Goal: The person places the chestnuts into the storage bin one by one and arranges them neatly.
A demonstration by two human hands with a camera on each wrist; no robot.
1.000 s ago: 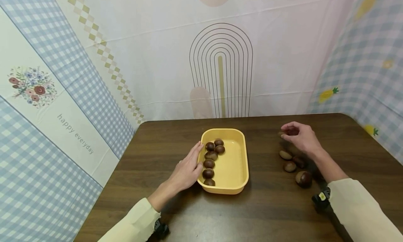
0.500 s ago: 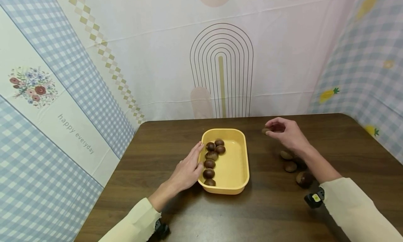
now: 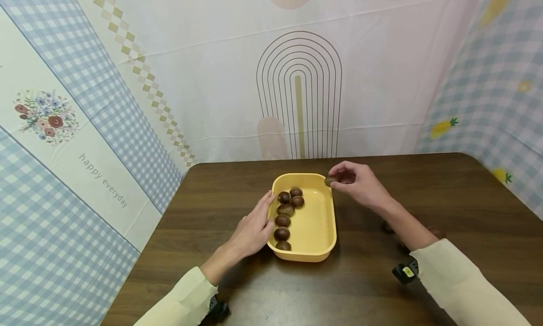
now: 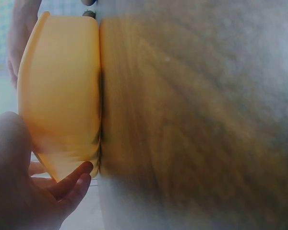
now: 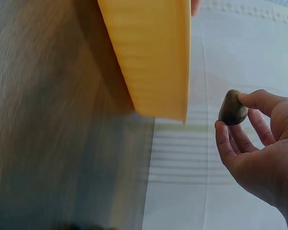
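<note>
A yellow rectangular tray (image 3: 314, 222) sits on the table, with several brown chestnuts (image 3: 283, 221) along its left side. My left hand (image 3: 250, 229) rests against the tray's left wall, fingers fairly straight, as the left wrist view also shows. Between thumb and fingers, my right hand (image 3: 360, 184) pinches a single chestnut (image 5: 233, 108) at the tray's far right corner. In the right wrist view that chestnut is raised off the table, just beyond the tray's rim.
More chestnuts (image 3: 437, 231) lie on the dark wooden table (image 3: 352, 288) at the right, mostly hidden beneath the right forearm. A patterned cloth (image 3: 212, 80) hangs behind the table and along both sides.
My right hand has moved left with the pinched chestnut, from near the loose chestnuts to the tray's right rim. The left hand and the tray have stayed in place.
</note>
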